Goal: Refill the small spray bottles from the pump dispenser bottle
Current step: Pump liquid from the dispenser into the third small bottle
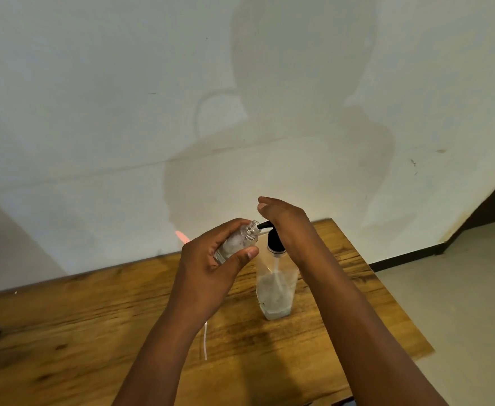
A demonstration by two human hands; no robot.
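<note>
A pale wall (93,98) rises behind the wooden tabletop (93,332); on the tabletop stands the clear pump bottle (275,291), right hand (284,221) pressing flat on its black pump head (275,240); left hand (211,265) has its grip curled round a tilted, capless spray bottle (239,240), mouth at the nozzle (262,225).

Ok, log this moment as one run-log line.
left hand grips small spray bottle, tilted, uncapped | nozzle at its mouth | right hand on pump head | pump dispenser bottle upright on table
</note>
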